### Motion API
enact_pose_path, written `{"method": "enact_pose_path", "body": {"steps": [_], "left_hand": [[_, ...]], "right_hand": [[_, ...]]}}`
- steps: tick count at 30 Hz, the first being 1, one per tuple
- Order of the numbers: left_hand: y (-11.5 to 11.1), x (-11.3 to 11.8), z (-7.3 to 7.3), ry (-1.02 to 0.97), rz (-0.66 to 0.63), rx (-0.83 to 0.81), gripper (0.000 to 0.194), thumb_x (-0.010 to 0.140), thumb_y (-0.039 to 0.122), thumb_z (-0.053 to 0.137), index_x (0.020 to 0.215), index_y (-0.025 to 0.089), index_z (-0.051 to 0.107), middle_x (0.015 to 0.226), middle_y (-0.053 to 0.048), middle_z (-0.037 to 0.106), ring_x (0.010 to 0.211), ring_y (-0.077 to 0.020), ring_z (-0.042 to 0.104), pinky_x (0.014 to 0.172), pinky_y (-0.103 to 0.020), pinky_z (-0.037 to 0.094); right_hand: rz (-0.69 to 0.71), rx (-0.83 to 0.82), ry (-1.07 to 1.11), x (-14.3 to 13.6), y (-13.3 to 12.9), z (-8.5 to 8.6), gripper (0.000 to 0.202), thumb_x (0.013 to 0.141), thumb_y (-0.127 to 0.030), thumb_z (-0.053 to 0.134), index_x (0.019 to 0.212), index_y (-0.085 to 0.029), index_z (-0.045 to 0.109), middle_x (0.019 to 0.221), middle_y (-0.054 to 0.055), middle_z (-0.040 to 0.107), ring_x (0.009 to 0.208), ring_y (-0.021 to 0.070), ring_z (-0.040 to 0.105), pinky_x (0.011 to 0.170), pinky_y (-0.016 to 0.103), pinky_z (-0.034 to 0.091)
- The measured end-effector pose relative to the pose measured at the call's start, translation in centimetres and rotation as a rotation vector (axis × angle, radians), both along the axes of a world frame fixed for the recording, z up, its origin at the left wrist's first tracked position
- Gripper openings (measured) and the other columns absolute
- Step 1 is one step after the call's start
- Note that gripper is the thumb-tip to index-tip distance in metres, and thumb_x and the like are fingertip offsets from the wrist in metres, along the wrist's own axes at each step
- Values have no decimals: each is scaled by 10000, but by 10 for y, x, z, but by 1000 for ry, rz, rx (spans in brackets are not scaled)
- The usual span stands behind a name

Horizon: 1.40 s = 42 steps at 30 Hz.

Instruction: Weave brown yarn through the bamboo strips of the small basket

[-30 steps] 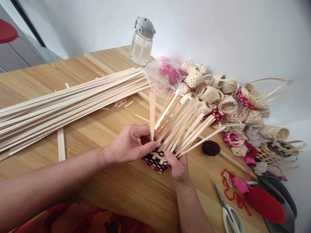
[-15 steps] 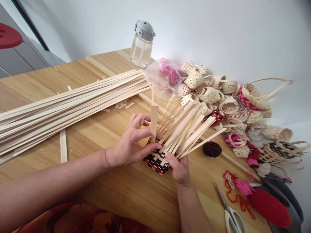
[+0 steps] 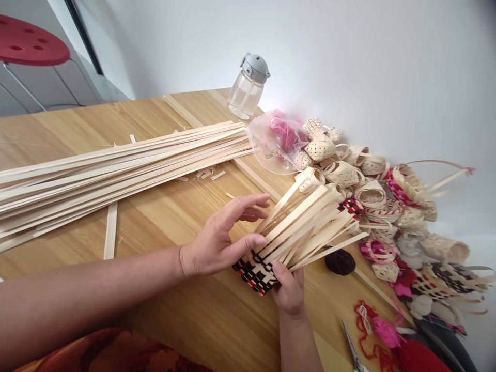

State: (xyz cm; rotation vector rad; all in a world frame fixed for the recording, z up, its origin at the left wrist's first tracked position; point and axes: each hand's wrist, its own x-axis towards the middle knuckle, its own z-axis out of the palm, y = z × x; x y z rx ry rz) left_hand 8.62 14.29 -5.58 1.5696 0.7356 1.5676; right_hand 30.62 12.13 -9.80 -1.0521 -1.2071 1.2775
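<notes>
A small half-woven basket (image 3: 256, 274) in black, red and pale wood is held up over the table, its long loose splints (image 3: 306, 222) fanning out to the upper right. My right hand (image 3: 290, 289) grips it at the lower right, thumb on the near face and the other fingers mostly hidden behind. At the basket's left side, my left hand (image 3: 228, 235) has its fingers apart; the thumb lies at the base of the splints. Just beyond the right hand rests a ball of dark yarn (image 3: 340, 261).
A long bundle of flat splints (image 3: 127, 175) lies across the left. Along the wall sit many small woven baskets (image 3: 343, 173), a plastic bag (image 3: 271, 139) and a water bottle (image 3: 248, 88). Scissors (image 3: 352, 346) and red yarn (image 3: 362, 330) lie front right. A red stool (image 3: 34, 44) stands beyond the table.
The upright splint near my left hand now leans over with the others. My left fingers have opened away from it. The view has shifted, showing more of the stool.
</notes>
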Motion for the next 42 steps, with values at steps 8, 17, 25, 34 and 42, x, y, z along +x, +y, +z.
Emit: {"method": "enact_pose_path", "body": {"steps": [8,17,25,34,42], "left_hand": [[-8,8,0,230,-86,-183,632,880,396,720,1449,189,537,1457,-160,561,1364,-313,522,1159,-461,439],[-17,15,-13,308,-163,-87,775,981,308,585,1631,250,168,1641,-132,356,1502,-264,360,1229,-438,347],[-17,12,-12,270,-187,-116,765,998,237,540,1631,327,120,1685,-79,266,1538,-273,271,1252,-475,280],[-2,7,-21,181,-139,-179,779,779,410,829,1459,274,476,1423,-125,605,1315,-333,570,1135,-463,456],[11,4,-31,190,-90,-160,1108,643,393,927,1544,249,299,1471,-200,510,1360,-403,503,1113,-562,456]], "right_hand": [[-21,-57,93,-7,3,9,610,785,-443,697,1346,-209,641,1155,108,760,1137,343,684,991,532,542],[41,-16,14,-12,6,13,545,822,-492,663,1306,-241,673,1125,111,763,1160,361,667,952,540,563],[-46,96,-68,-13,3,11,575,855,-425,716,1388,-249,590,1279,98,701,1222,317,636,1096,530,476],[87,124,-126,-22,3,24,809,834,-474,765,1506,-218,394,1268,147,689,1157,298,681,1072,490,508],[136,99,-69,-37,5,32,828,739,-499,843,1432,-227,480,1216,152,711,1172,337,672,1034,510,532]]}}
